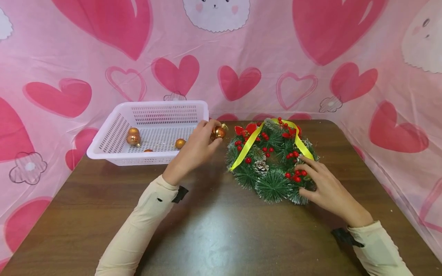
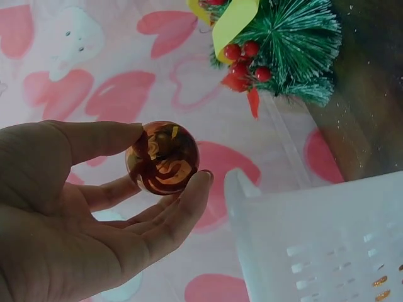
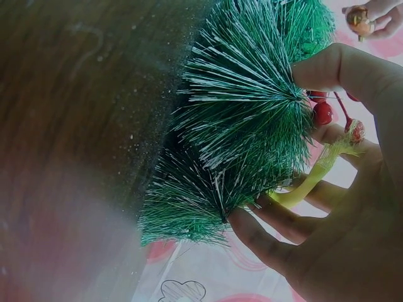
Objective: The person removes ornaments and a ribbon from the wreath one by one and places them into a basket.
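A shiny copper-orange Christmas ball [image 1: 219,132] is pinched between the thumb and fingers of my left hand [image 1: 198,147], in the air between the basket and the wreath. In the left wrist view the ball [image 2: 164,157] shows a glossy, mirror-like surface. The green wreath [image 1: 274,188] lies on the table, with red berries, a pinecone [image 1: 261,166], red flowers and a yellow ribbon [image 1: 246,147]. My right hand [image 1: 322,186] rests at the wreath's right side. In the right wrist view its spread fingers [image 3: 261,242] touch the frosted green needles [image 3: 252,94].
A white perforated plastic basket [image 1: 148,155] stands at the back left. Inside it are several ornaments, among them a copper ball [image 1: 133,138] and a smaller glittery ball [image 1: 180,143]. Behind the brown wooden table [image 1: 214,230] hangs a pink cloth [image 1: 269,46] with hearts.
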A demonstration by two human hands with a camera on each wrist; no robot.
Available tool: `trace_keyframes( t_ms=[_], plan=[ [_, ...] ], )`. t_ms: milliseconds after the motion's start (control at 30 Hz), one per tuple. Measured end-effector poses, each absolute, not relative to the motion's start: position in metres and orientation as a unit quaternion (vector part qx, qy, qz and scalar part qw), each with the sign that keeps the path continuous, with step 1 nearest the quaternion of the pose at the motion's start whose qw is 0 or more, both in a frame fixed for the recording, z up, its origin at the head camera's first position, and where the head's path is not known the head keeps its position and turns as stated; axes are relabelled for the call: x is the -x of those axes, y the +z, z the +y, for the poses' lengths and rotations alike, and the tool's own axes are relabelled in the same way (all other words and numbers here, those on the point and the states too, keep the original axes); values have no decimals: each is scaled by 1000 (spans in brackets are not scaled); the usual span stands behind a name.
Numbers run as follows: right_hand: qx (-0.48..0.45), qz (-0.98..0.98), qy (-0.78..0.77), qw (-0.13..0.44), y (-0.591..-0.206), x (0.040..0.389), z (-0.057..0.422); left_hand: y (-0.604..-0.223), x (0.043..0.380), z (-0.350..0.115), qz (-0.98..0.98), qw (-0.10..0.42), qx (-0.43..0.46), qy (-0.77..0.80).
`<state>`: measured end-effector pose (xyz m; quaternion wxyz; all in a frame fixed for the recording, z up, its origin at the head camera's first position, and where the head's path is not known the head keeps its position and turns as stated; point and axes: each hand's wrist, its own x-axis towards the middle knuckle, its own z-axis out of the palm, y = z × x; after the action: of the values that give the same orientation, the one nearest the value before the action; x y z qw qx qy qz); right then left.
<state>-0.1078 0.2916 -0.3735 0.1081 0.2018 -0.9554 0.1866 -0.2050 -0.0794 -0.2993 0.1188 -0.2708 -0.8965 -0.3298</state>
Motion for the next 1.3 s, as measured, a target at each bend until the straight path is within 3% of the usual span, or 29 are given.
trace_keyframes(
  t_ms=[1300],
  plan=[
    [-199, -957, 188, 99, -376, 109, 294, -324, 187, -171, -900, 195, 190, -339]
  ],
)
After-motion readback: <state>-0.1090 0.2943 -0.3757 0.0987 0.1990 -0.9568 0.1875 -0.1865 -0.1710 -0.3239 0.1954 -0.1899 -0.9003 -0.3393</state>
